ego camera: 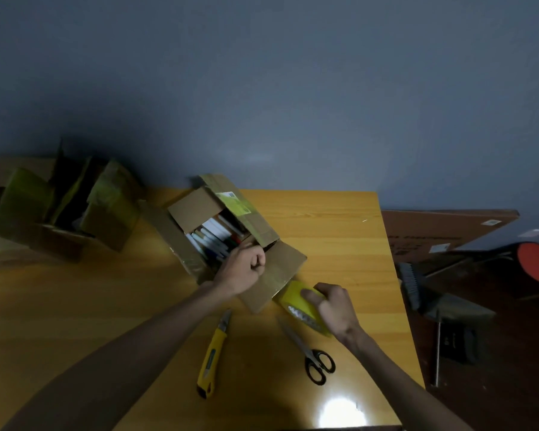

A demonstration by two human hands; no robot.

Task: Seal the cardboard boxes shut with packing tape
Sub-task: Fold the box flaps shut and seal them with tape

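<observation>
Left hand (245, 269) apparently gripped the open box (196, 209) beneath it | right hand (335, 309) clutched tape roll (294, 293) | sealing not begun.

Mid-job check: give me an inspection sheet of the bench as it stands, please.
Surface: wooden table, glare spot at the near edge.
Job's things: open cardboard box, flaps open, pens inside; second box far left, flaps up; yellow tape roll.
Clutter: utility knife and scissors, lying near the front.
Hands: left hand, fingers curled at the open box's near rim, grip unclear; right hand grips the tape roll.
Cables: nothing seen.
Surroundings: blue-grey wall; on the floor at right, flat carton, broom, red stool.
</observation>
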